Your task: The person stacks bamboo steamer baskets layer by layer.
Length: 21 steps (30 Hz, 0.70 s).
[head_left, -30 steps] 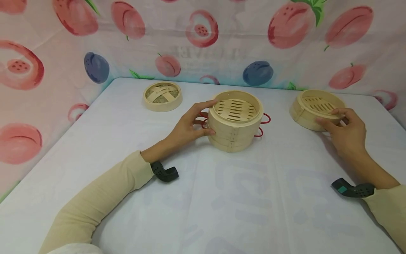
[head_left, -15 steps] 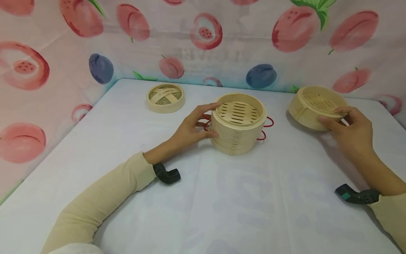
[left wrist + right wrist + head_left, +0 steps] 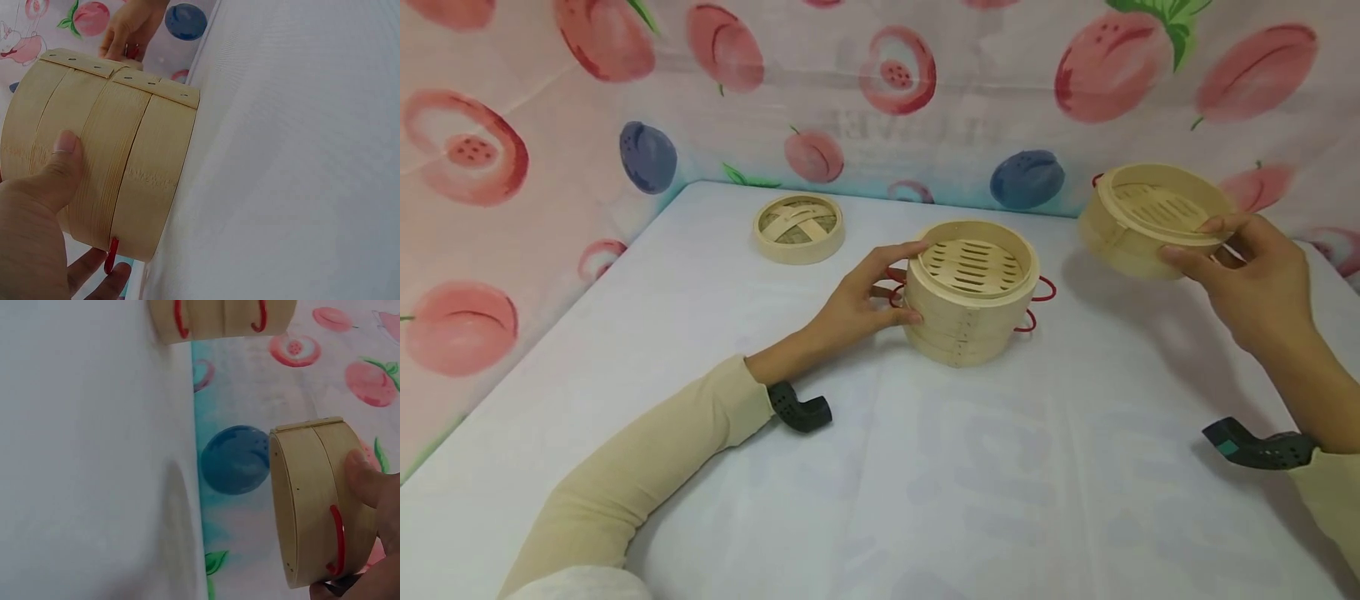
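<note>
In the head view, two stacked bamboo steamer baskets point(image 3: 964, 321) with red side loops stand on the table. My left hand point(image 3: 857, 304) grips the stack's left side, fingers at the rim and thumb point(image 3: 59, 164) on the wall, as the left wrist view also shows. My right hand point(image 3: 1262, 275) holds a single bamboo steamer basket point(image 3: 1120, 237) by its right rim, raised off the table and slightly tilted. The right wrist view shows this basket's wall point(image 3: 312, 506) and a red loop point(image 3: 339, 540) near the fingers.
A round bamboo steamer lid point(image 3: 799, 229) with a woven top lies at the back left of the white-covered table point(image 3: 925, 483). A fruit-print cloth point(image 3: 962, 50) hangs behind the table and along its left side. Black devices point(image 3: 801, 408) sit at both wrists.
My right hand has lifted the single steamer basket up off the table at the right. The left hand keeps its hold on the stack; the whole head view has shifted slightly.
</note>
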Tool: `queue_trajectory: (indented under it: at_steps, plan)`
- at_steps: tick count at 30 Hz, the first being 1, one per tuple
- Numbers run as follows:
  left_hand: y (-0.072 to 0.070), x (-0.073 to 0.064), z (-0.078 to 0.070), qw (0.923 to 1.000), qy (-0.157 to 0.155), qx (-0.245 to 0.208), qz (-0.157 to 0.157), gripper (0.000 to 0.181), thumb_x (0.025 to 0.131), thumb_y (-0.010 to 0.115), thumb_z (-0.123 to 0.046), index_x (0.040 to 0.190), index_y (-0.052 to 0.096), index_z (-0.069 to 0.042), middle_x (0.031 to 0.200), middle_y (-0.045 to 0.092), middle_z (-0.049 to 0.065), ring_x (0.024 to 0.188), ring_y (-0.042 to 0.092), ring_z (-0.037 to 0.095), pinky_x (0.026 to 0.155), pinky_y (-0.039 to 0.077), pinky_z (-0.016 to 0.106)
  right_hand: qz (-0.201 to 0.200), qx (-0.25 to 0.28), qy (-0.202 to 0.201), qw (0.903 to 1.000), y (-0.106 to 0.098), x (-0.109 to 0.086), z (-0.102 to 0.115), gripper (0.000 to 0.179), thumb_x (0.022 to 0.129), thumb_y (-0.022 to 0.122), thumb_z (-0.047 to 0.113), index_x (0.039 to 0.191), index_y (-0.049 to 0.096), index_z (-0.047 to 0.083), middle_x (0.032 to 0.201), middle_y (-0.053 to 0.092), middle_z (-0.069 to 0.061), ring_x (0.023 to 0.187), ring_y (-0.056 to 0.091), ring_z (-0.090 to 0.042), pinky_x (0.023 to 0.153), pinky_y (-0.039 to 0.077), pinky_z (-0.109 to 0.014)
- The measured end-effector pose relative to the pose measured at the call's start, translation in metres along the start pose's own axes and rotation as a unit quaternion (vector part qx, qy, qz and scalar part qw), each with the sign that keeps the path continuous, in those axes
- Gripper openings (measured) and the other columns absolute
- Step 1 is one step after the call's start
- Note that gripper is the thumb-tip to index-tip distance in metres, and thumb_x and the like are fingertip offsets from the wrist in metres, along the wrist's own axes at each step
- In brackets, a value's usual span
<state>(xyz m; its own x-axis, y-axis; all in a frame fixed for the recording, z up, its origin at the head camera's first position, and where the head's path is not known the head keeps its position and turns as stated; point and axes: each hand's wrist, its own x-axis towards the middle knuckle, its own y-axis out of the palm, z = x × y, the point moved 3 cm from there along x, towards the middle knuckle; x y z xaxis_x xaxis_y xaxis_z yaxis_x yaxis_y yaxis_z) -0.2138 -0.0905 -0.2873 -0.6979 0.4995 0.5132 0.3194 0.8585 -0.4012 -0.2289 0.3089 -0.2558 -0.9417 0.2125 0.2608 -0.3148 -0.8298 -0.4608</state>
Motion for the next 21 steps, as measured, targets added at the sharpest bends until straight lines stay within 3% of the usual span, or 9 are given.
queue_trajectory:
  at_steps: [5, 13, 18, 21]
  plan:
    - [0.001, 0.0, 0.003, 1.0, 0.0, -0.001, 0.0, 0.073, 0.078, 0.076, 0.006, 0.14, 0.039, 0.001, 0.142, 0.039, 0.015, 0.108, 0.054, 0.027, 0.085, 0.049, 0.051, 0.017, 0.028, 0.006, 0.9994, 0.002, 0.0, 0.012, 0.029, 0.083, 0.076, 0.017, 0.105, 0.058, 0.018, 0.129, 0.048, 0.002, 0.109, 0.049, -0.008, 0.072, 0.045, -0.005]
    - [0.001, 0.001, 0.037, 0.9999, 0.005, 0.014, -0.008, 0.08, 0.076, 0.08, -0.003, 0.144, 0.04, -0.014, 0.144, 0.039, -0.003, 0.108, 0.054, 0.017, 0.084, 0.051, 0.04, 0.029, 0.076, -0.028, 0.9963, 0.006, 0.0, 0.034, 0.026, 0.081, 0.075, 0.004, 0.101, 0.059, 0.011, 0.112, 0.05, 0.004, 0.095, 0.055, -0.009, 0.067, 0.049, -0.009]
    - [0.001, 0.001, 0.038, 0.9998, 0.012, 0.015, -0.005, 0.08, 0.077, 0.08, -0.005, 0.144, 0.04, -0.016, 0.144, 0.039, -0.009, 0.109, 0.054, 0.014, 0.084, 0.051, 0.038, 0.04, 0.083, -0.054, 0.9943, 0.01, -0.003, 0.047, 0.025, 0.082, 0.074, 0.002, 0.102, 0.06, 0.009, 0.107, 0.054, 0.001, 0.091, 0.055, -0.012, 0.068, 0.049, -0.01]
    - [0.001, 0.001, 0.023, 0.9999, 0.012, 0.009, -0.003, 0.077, 0.077, 0.079, 0.0, 0.143, 0.04, -0.008, 0.145, 0.039, 0.002, 0.109, 0.054, 0.02, 0.084, 0.051, 0.045, 0.053, 0.084, -0.066, 0.9929, 0.013, -0.005, 0.053, 0.024, 0.083, 0.073, 0.002, 0.102, 0.059, 0.009, 0.105, 0.057, 0.0, 0.088, 0.056, -0.013, 0.069, 0.049, -0.01]
